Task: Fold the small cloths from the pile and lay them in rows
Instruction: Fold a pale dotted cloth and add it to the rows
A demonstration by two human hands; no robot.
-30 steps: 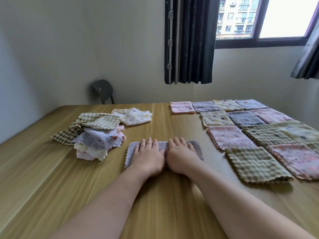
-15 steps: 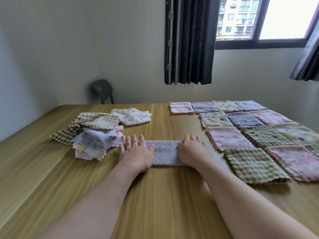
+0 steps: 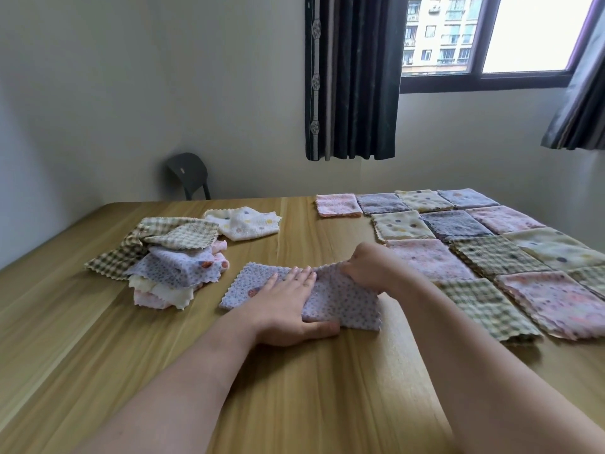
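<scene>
A lilac dotted cloth (image 3: 343, 299) folded into a strip lies on the wooden table (image 3: 98, 322) in front of me. My left hand (image 3: 288, 306) presses flat on the strip's middle with straight fingers. My right hand (image 3: 370, 267) pinches the strip's right end and lifts it off the table, tilted toward the left. The pile of unfolded cloths (image 3: 170, 260) sits to the left, checked and lilac ones on top. Several folded cloths lie in rows (image 3: 484, 244) on the right side of the table.
A white dotted cloth (image 3: 244, 222) lies apart behind the pile. A dark chair (image 3: 190, 175) stands beyond the table's far edge by the wall. Dark curtains and a window are at the back.
My hands slid apart along the strip, then my left hand moved to its middle and pressed down. My right hand took hold of the right end and raised it.
</scene>
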